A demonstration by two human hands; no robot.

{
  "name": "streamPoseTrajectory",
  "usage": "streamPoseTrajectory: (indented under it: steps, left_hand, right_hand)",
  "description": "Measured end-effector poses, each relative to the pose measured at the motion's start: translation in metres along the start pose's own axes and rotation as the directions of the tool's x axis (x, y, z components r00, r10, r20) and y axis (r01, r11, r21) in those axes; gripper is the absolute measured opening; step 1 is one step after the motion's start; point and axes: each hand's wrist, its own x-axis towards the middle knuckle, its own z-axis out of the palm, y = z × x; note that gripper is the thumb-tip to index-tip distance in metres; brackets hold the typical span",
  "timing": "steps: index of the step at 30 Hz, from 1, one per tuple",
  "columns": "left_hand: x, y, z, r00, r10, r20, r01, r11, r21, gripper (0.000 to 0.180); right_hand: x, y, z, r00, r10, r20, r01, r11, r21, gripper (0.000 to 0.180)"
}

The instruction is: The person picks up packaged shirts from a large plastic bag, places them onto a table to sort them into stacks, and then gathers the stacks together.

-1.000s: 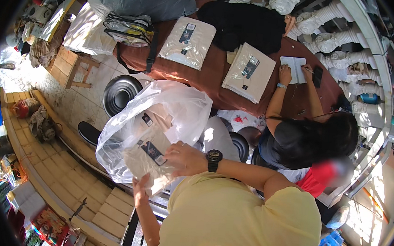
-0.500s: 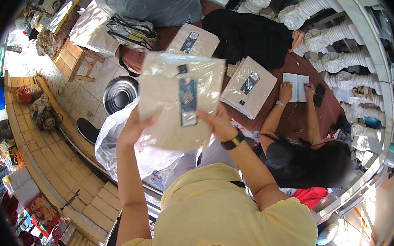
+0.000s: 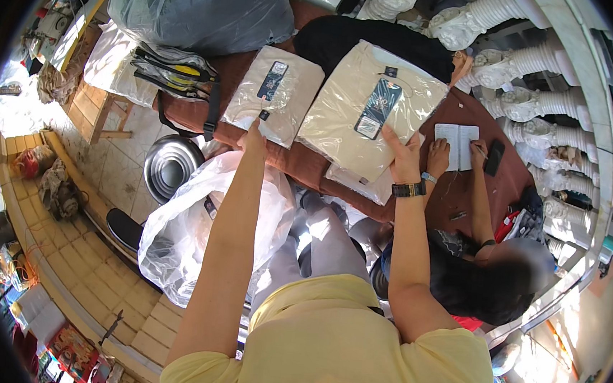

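Observation:
My right hand [image 3: 405, 157] grips the lower right edge of a beige folded garment in a clear plastic bag [image 3: 343, 97], its thumb side on top. This bag has a dark printed tag and lies over another bagged garment [image 3: 364, 185] that shows below its lower edge. At the near edge of a second beige bagged garment [image 3: 245, 97], further left, my left hand [image 3: 253, 141] reaches with a finger stretched onto the plastic; it holds nothing that I can see. Below my left forearm stands a large clear plastic bag [image 3: 172, 253] with bagged items inside.
A co-worker [image 3: 473, 269] on the right writes in an open notebook [image 3: 459, 142] beside a dark phone [image 3: 495, 157]. Black cloth [image 3: 355, 33] and a big grey bag [image 3: 198, 10] lie at the far side. A round metal basin [image 3: 171, 169] is on the floor at left.
The bagged garment held before my chest has moved away to the far right pile, still in my right hand. My left hand has left it and gone to the left bagged garment.

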Motion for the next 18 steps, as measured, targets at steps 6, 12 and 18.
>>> streamPoseTrajectory:
  steps: [6,12,18]
  left_hand:
    - [0.051,-0.020,-0.015,0.909,0.248,0.334,-0.270,0.963,0.019,0.044]
    - [0.050,-0.033,-0.046,0.908,0.245,0.340,-0.243,0.969,-0.050,0.033]
    - [0.035,-0.017,-0.066,0.916,0.140,0.377,-0.134,0.990,-0.043,0.045]
  right_hand:
    - [0.016,0.004,-0.015,0.999,-0.002,-0.047,0.000,0.999,-0.047,0.045]
    - [0.032,0.012,-0.017,0.999,-0.016,-0.051,0.013,0.998,-0.069,0.051]
    - [0.084,0.029,0.024,0.995,-0.032,0.094,0.039,0.997,-0.068,0.050]
